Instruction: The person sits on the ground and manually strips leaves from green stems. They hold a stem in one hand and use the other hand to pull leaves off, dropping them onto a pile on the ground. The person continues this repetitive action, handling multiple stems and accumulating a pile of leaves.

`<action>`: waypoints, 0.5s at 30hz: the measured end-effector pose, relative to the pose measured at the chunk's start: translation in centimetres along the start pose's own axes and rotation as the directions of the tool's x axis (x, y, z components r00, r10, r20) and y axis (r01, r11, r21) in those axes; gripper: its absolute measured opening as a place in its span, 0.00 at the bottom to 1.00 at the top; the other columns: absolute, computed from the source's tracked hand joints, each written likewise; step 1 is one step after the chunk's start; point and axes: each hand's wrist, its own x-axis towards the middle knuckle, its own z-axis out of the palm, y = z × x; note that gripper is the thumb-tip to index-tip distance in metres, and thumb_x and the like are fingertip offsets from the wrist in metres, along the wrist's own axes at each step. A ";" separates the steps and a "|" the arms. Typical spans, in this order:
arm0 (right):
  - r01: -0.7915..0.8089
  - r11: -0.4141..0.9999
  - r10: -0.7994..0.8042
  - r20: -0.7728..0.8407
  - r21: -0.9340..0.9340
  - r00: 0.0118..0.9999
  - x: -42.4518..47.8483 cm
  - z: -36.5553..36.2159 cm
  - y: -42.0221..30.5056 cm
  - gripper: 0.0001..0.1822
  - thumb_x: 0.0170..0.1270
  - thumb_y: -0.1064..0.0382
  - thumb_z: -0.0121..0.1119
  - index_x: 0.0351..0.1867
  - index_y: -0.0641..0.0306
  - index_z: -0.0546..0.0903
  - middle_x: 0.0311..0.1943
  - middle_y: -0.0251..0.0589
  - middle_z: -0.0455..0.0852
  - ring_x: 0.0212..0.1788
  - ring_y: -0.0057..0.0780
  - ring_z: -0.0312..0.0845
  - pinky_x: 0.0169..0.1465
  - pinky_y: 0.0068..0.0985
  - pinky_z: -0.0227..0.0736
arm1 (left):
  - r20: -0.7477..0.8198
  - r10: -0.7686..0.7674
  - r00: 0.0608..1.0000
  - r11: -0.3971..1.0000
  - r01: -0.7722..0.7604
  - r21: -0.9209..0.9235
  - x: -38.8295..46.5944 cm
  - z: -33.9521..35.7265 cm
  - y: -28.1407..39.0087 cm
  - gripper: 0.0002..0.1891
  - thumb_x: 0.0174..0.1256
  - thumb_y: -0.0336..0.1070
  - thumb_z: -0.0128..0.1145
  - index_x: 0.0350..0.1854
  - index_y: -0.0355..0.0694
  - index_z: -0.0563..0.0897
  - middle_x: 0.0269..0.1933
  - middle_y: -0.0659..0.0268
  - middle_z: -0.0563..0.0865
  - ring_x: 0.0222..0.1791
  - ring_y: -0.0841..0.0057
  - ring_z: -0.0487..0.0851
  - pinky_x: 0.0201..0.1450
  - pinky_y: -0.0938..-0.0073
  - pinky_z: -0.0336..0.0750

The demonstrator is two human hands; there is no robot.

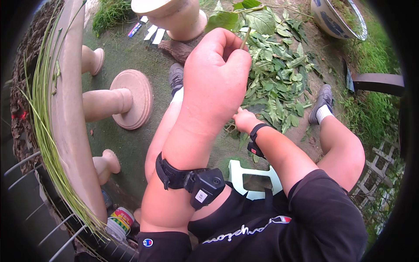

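Raised close to the camera, my left hand [217, 68] pinches a green leafy stem [246, 38] between thumb and fingers. Broad leaves [260, 21] spread from the stem beyond the fingertips. My right hand [246, 120] is lower and farther away, near thin twigs [231, 127]; its fingers are curled, and what they hold is partly hidden. Beyond both hands, a wide pile of loose green leaves [278, 82] lies on the ground between my feet. Each arm wears a black strap with a small device.
At left stands a stone table [67, 108] with long green stems [45, 131] along its edge. Stone stools [132, 98] stand near it. A blue-and-white pot [334, 19] is at upper right, a dark curved bar [378, 83] below it. A pale green plastic frame [255, 193] rests by my lap.
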 end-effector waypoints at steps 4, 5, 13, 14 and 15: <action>-0.025 1.000 0.025 0.008 -0.007 1.000 1.4 0.3 1.3 0.20 0.63 0.63 0.53 0.57 0.60 0.81 0.75 0.50 0.58 0.67 0.47 0.68 0.66 0.40 0.69 | -0.025 -0.084 0.996 0.991 0.081 -0.104 0.1 -0.1 -0.6 0.04 0.66 0.29 0.52 0.40 0.35 0.76 0.36 0.67 0.81 0.32 0.83 0.79 0.39 0.80 0.76; -0.046 0.998 0.047 -0.015 0.044 0.999 1.5 0.3 1.4 0.20 0.63 0.64 0.53 0.56 0.65 0.81 0.74 0.49 0.60 0.66 0.47 0.69 0.65 0.40 0.70 | -0.018 -0.135 0.991 0.981 0.131 -0.146 0.0 -0.2 -0.2 0.04 0.66 0.29 0.52 0.40 0.36 0.76 0.36 0.67 0.81 0.30 0.82 0.80 0.38 0.81 0.75; 0.083 0.996 -0.085 -0.082 -0.032 0.993 -2.2 -1.5 3.5 0.27 0.56 0.67 0.57 0.60 0.71 0.74 0.66 0.47 0.69 0.61 0.46 0.73 0.63 0.37 0.72 | -0.063 -0.010 0.998 0.995 0.004 -0.096 0.7 0.5 0.1 0.05 0.65 0.28 0.53 0.37 0.32 0.76 0.28 0.65 0.82 0.21 0.82 0.79 0.25 0.78 0.75; 0.076 0.997 -0.078 -0.078 -0.030 0.994 -2.8 -2.0 4.2 0.27 0.56 0.67 0.57 0.60 0.71 0.74 0.66 0.47 0.68 0.61 0.46 0.73 0.63 0.37 0.72 | -0.054 0.001 0.999 0.996 -0.006 -0.087 0.7 0.9 0.1 0.05 0.65 0.28 0.53 0.37 0.32 0.76 0.28 0.65 0.82 0.21 0.82 0.79 0.26 0.78 0.75; 0.066 0.998 -0.068 -0.071 -0.023 0.995 -3.5 -2.4 4.5 0.27 0.56 0.67 0.57 0.61 0.71 0.74 0.67 0.47 0.68 0.62 0.46 0.73 0.63 0.37 0.72 | -0.039 0.008 0.999 0.997 -0.011 -0.077 0.8 1.1 -0.1 0.04 0.65 0.28 0.52 0.37 0.32 0.76 0.29 0.64 0.82 0.21 0.82 0.79 0.26 0.78 0.75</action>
